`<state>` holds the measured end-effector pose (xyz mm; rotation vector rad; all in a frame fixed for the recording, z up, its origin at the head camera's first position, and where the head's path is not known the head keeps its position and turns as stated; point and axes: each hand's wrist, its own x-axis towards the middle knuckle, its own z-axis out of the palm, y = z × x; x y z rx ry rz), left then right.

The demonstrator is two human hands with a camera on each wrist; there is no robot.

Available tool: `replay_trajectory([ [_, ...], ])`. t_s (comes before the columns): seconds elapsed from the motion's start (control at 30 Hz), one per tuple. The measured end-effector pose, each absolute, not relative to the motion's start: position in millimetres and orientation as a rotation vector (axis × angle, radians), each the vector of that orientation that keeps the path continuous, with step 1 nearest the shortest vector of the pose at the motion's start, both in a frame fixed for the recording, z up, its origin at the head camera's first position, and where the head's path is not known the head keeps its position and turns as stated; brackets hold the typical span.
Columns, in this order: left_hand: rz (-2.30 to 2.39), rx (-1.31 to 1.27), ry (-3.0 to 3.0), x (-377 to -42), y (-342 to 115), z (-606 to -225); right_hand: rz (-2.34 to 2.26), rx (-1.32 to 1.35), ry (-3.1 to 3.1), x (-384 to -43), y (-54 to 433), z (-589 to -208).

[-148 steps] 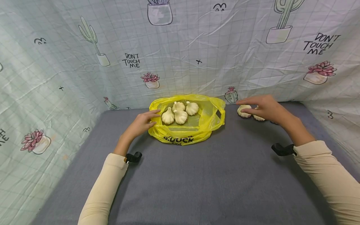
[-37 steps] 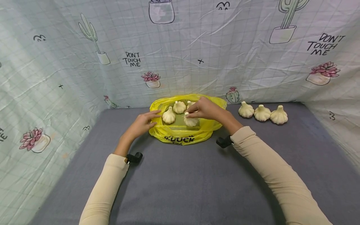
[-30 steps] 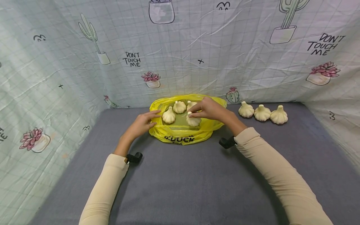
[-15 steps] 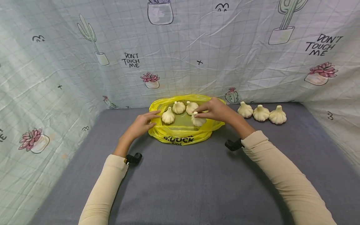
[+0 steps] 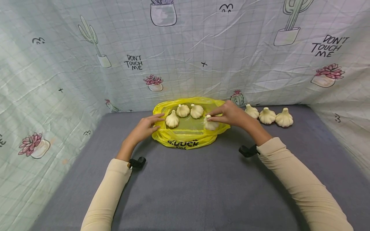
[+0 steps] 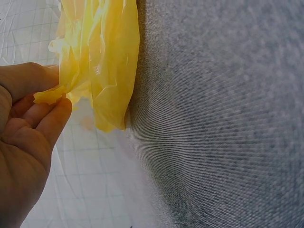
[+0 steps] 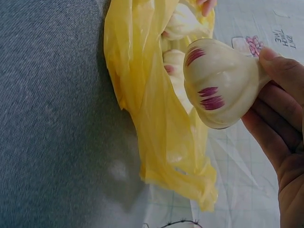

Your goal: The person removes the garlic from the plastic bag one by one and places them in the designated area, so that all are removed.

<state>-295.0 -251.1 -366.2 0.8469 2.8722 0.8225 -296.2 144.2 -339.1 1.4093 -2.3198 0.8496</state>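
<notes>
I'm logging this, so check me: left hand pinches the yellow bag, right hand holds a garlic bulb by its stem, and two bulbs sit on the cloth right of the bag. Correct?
Not the count: three garlic bulbs sit on the cloth right of the yellow bag, not two, as the head view shows. The rest is right.

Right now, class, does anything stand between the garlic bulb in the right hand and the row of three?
In the head view, the yellow bag's right edge, the right hand and its forearm lie between the held garlic bulb and the row of garlic bulbs. Nothing else visible does.
</notes>
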Motion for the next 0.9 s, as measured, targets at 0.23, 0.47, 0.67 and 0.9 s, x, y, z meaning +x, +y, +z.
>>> replay_trajectory([
  [0.23, 0.810, 0.841, 2.880, -295.2, -249.8, -366.6, 0.824, 1.378, -2.336, -291.7, 154.9, -338.0],
  [0.47, 0.804, 0.839, 2.886, -294.3, -249.0, -366.5, 0.797, 1.346, -2.359, -286.4, 164.9, -336.9],
  [0.67, 0.780, 0.853, 2.897, -294.7, -250.4, -366.5, 0.796, 1.322, -2.344, -282.3, 173.3, -339.3],
  [0.9, 0.789, 0.857, 2.896, -293.6, -251.5, -367.7, 0.791, 1.313, -2.307, -278.2, 185.5, -341.9],
])
